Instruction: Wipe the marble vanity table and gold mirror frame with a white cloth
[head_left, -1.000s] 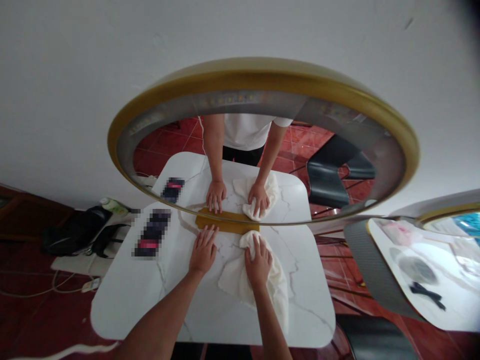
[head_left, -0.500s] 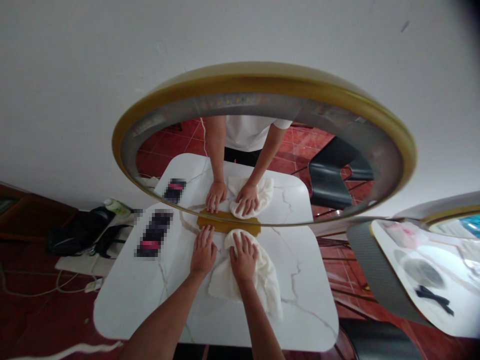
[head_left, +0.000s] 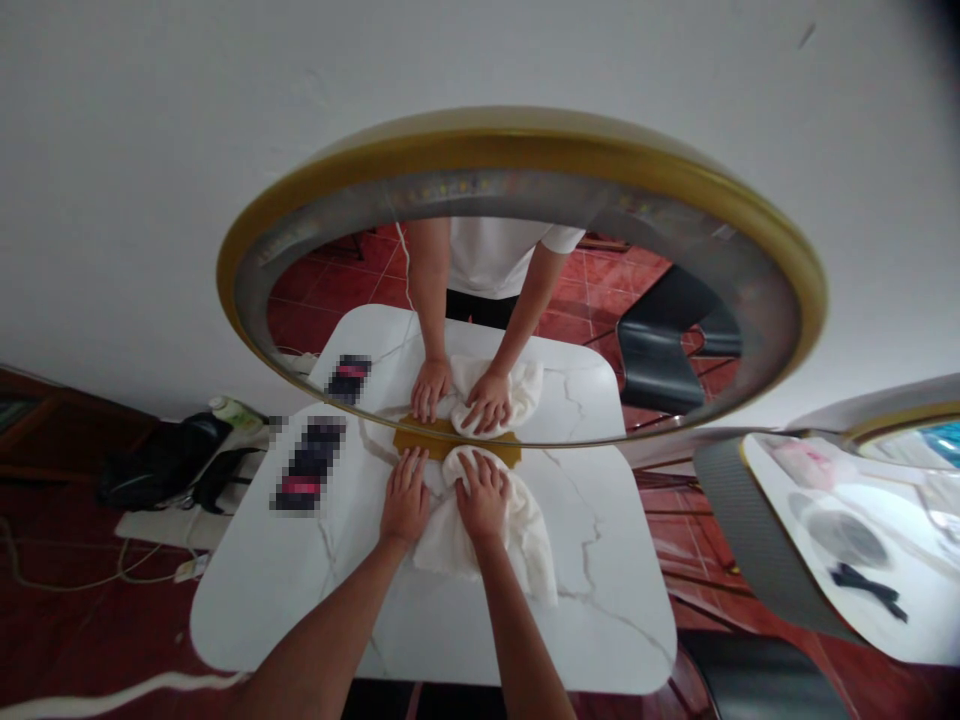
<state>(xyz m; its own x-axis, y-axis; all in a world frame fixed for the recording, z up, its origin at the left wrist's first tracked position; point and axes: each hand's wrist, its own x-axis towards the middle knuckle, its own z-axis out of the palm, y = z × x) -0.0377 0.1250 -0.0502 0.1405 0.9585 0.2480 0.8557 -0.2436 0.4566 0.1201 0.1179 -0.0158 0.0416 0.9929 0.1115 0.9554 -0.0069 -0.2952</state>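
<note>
A white cloth (head_left: 529, 535) lies bunched on the white marble-patterned table (head_left: 622, 620). On its far left part rests my right hand (head_left: 481, 500), fingers spread and pressing it flat rather than wrapped round it. Just left of the cloth, my left hand (head_left: 406, 497) lies on the table, open, with its fingers stretched forward. Its fingertips touch or nearly touch the gold base (head_left: 420, 442) of an oval mirror. The cloth's far edge is against that base. Both hands and the cloth are reflected in the mirror (head_left: 555, 385).
The mirror's gold rim (head_left: 525, 140) overhangs the table's far side by the wall. A blurred-out dark item (head_left: 309, 465) lies left on the table. A black bag (head_left: 161, 460) and a power strip (head_left: 191, 568) are left. At right stand a black chair (head_left: 757, 675) and a second table (head_left: 892, 610).
My right hand has slid slightly left and forward with the cloth, drawing its far end nearer my left hand. My left hand has stayed in almost the same place.
</note>
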